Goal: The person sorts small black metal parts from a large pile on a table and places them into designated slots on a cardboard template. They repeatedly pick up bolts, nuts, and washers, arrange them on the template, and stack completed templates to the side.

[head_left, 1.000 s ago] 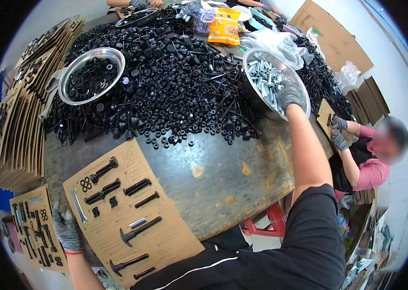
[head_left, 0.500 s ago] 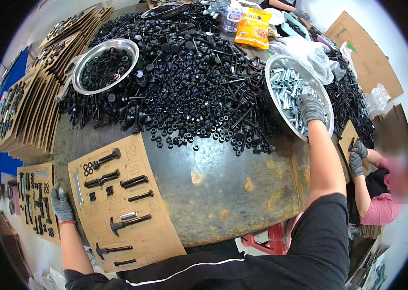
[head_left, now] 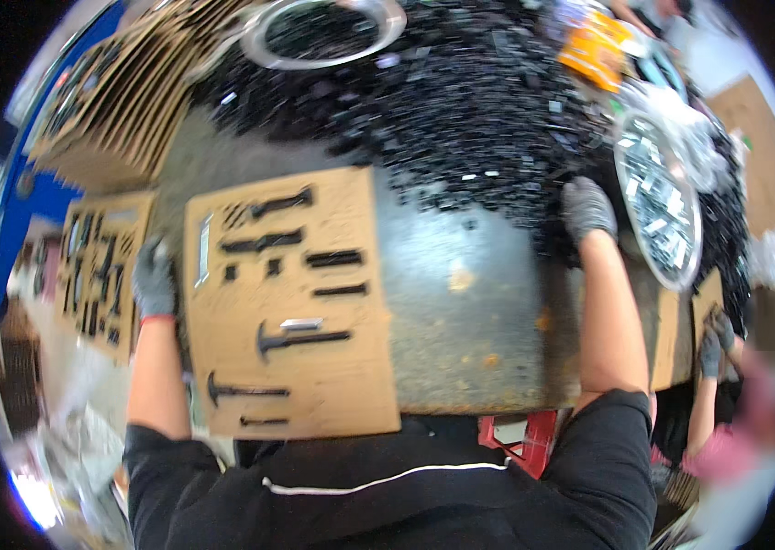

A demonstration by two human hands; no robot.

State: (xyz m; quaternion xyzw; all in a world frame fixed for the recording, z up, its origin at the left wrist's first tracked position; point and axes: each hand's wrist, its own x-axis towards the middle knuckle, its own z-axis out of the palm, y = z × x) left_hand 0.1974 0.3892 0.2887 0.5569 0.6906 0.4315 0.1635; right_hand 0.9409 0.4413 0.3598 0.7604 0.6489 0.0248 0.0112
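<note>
A brown cardboard board (head_left: 351, 367) lies on the table in front of me. Black bolts and other black hardware are set on it, with a silver wrench-like piece (head_left: 203, 247) near its left edge and a silver sleeve (head_left: 301, 324) above a black T-shaped bolt (head_left: 305, 339). Beside the board's left edge is my left hand (head_left: 155, 280) in a grey glove; motion blur hides its finger pose. My right hand (head_left: 587, 209), also gloved, is at the pile's right end, left of the metal bowl (head_left: 695, 247) of silver sleeves. Its fingers are curled; anything inside is hidden.
A pile of black fasteners (head_left: 470, 110) covers the far table. A metal bowl (head_left: 268, 57) of dark rings sits in it. Stacked loaded boards (head_left: 117, 137) stand left, above another filled board (head_left: 135, 215). At right, a co-worker's gloved hands (head_left: 713, 339) are near another board.
My right hand has come out of the bowl of sleeves toward me. The whole view has shifted, and the board now looks straighter before me. My left hand stays beside it.
</note>
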